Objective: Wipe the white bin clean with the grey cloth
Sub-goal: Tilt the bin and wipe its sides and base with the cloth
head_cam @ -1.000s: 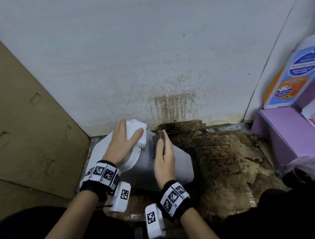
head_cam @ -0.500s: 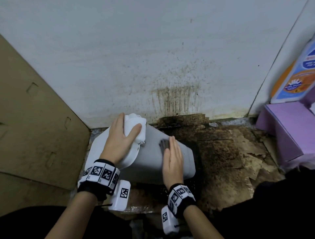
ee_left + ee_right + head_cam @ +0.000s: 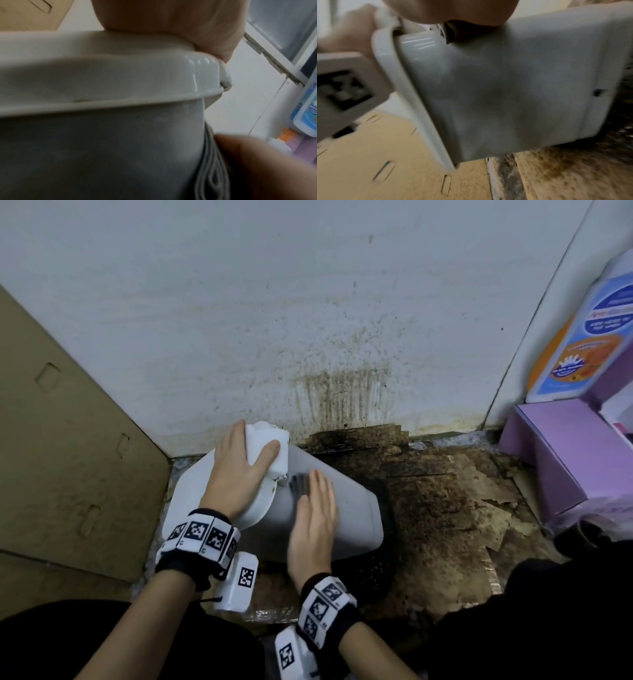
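Left hand (image 3: 239, 474) clamps the tipped bin's (image 3: 349, 508) lid end to steady it, so the flat-fingered right hand (image 3: 313, 525) can press the cloth (image 3: 298, 484) along its side.

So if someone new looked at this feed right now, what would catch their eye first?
Likely the white bin tipped on its side on the floor, left hand gripping its lid end, right hand pressing the grey cloth flat on its wall. Next, the brown stain streaking the wall just behind, above grimy cardboard.
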A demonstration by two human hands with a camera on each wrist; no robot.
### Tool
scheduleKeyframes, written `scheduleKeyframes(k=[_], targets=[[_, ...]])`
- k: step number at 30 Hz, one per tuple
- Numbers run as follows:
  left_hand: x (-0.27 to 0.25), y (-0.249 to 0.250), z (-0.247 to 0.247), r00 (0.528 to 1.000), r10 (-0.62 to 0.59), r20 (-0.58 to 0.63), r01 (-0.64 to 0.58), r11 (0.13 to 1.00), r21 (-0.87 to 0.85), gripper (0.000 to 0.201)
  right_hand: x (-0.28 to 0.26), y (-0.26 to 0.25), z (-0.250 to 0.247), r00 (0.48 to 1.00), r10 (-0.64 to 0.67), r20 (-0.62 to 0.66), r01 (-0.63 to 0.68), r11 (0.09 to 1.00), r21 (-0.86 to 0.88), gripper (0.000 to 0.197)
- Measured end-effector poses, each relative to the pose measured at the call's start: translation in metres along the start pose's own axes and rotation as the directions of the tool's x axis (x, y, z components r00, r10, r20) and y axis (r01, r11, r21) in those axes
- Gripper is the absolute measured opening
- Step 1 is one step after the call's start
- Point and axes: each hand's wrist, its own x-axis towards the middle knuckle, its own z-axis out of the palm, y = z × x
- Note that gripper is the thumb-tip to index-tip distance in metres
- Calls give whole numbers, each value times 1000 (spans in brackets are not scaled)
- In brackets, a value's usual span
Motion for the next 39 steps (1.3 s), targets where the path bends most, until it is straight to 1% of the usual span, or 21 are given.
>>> scheduleKeyframes(k=[2, 4, 7, 8, 10, 12, 14, 17, 19, 21, 26, 29, 33, 36, 39], targets=[[-1, -1, 0, 1000, -3, 6, 3, 1000, 5, 74, -9, -12, 7, 995, -92, 29, 93, 996, -13, 52], [-1, -4, -2, 1000, -13, 8, 13, 1000, -1, 79, -12, -10, 5, 988, -146, 54, 149, 988, -47, 54], [-1, -6, -4, 999, -32, 16, 32, 999, -34, 87, -13, 16, -7, 957, -252, 143, 277, 941, -196, 56], [-1, -7, -4, 999, -40, 19, 41, 998, -48, 89, -14, 27, -12, 946, -272, 177, 311, 916, -253, 57], [-2, -9, -6, 999, -48, 20, 50, 996, -71, 94, -17, 50, -21, 938, -280, 204, 335, 884, -326, 59], [-3, -11, -9, 998, -52, 22, 53, 995, -86, 101, -18, 70, -28, 949, -265, 173, 310, 884, -348, 59], [-3, -12, -10, 998, -52, 26, 54, 994, -94, 103, -17, 86, -31, 968, -224, 112, 250, 907, -340, 57], [-3, -12, -10, 998, -49, 31, 51, 995, -80, 104, -17, 105, -30, 996, -91, -1, 87, 956, -281, 56], [-3, -11, -9, 999, -40, 32, 43, 996, -78, 104, -16, 114, -30, 997, 1, -83, -21, 969, -246, 55], [-3, -9, -7, 999, -33, 32, 35, 997, -72, 102, -14, 116, -30, 989, 76, -128, -100, 975, -197, 55], [-3, -10, -8, 999, -35, 23, 36, 998, -60, 104, -11, 101, -22, 974, 176, -141, -190, 977, -93, 56], [-2, -12, -8, 999, -33, 16, 34, 998, -48, 98, -9, 88, -14, 970, 185, -155, -198, 977, -74, 52], [-1, -11, -8, 1000, -17, 17, 18, 999, -28, 94, -6, 58, -4, 981, 133, -142, -147, 985, -89, 59], [-2, -11, -7, 1000, -5, 18, 6, 1000, -28, 99, -2, 20, 4, 998, 39, -51, -43, 996, -84, 60], [-2, -12, -7, 1000, -5, 7, 5, 1000, -31, 91, 4, -7, 8, 995, -69, 75, 74, 994, -75, 61]])
